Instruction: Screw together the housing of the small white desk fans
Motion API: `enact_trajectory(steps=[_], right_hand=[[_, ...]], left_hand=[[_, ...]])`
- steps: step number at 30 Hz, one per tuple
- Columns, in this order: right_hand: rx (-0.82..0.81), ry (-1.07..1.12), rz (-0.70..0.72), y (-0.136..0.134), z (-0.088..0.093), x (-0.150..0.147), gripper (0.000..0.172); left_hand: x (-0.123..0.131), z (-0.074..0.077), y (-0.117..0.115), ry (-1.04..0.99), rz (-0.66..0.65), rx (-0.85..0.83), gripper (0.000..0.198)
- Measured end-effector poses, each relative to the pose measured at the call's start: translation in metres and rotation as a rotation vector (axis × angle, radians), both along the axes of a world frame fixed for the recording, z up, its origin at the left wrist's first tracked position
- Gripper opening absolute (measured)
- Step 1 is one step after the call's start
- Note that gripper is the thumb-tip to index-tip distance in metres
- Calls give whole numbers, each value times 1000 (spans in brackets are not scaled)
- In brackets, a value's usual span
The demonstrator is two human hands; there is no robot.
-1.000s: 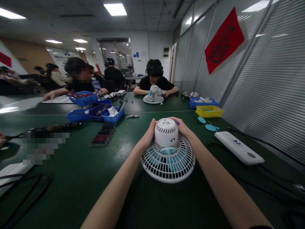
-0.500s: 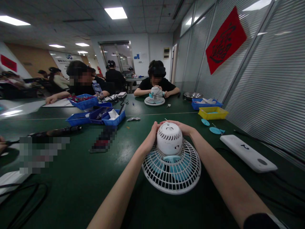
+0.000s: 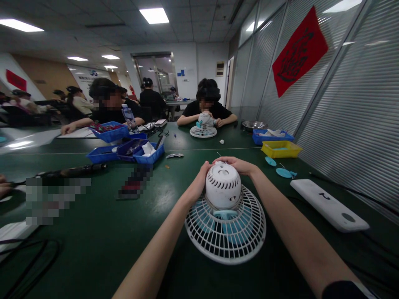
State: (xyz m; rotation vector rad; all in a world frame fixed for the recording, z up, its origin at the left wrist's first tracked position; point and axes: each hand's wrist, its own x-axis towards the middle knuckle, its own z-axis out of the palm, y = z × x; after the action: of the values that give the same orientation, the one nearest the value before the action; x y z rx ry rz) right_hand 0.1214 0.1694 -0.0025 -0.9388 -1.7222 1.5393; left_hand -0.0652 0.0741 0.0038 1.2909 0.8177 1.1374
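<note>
While white fan (image 3: 223, 200) rests face-down on green table (image 3: 149, 232), its housing (image 3: 222, 185), blades (image 3: 238, 231) and grille (image 3: 225, 243) already sit together (far side hidden, so whatever remains there cannot be told). Looks partly complete: two loose blue pieces (image 3: 283, 172) lie apart, near yellow tray (image 3: 281, 150). Housing sits between hands: left hand (image 3: 198, 182) against left flank, right hand (image 3: 239, 165) behind; fingers curl toward far side, tips unseen, cannot tell if pinching.

My feed, clock centred on fan (image 3: 225, 203): smooth plastic, satin | tabletop (image 3: 165, 207): smooth, semi-gloss, material I can't tell | 1 o'clock bowl (image 3: 254, 126): shiny metal | 2 o'clock yellow tray (image 3: 279, 153): plastic | 3 o'clock white slab (image 3: 327, 204): smooth plastic
</note>
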Motion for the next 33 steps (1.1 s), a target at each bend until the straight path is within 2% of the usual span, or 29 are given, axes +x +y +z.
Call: enact_trajectory(steps=[4, 8, 13, 15, 18, 24, 31, 33], right_hand=[[6, 35, -35, 5, -4, 3, 28], [157, -44, -194, 13, -11, 8, 26], [582, -477, -484, 17, -24, 20, 26], [730, -654, -509, 14, -29, 26, 27], [843, -809, -480, 8, -34, 31, 28], [918, -889, -398, -4, -32, 31, 21], [771, -821, -449, -10, -22, 35, 3], [743, -821, -469, -11, -21, 36, 9]], left_hand=[[1, -1, 0, 24, 30, -12, 57], [0, -5, 0, 9, 30, -42, 56], [-2, -7, 3, 47, 57, -39, 58], [-2, -9, 4, 50, 61, -27, 60], [-2, -10, 5, 48, 58, -24, 61], [-1, -10, 5, 43, 56, -32, 60], [-1, -9, 4, 23, 34, -41, 62], [0, -10, 4, 16, 28, -41, 61]])
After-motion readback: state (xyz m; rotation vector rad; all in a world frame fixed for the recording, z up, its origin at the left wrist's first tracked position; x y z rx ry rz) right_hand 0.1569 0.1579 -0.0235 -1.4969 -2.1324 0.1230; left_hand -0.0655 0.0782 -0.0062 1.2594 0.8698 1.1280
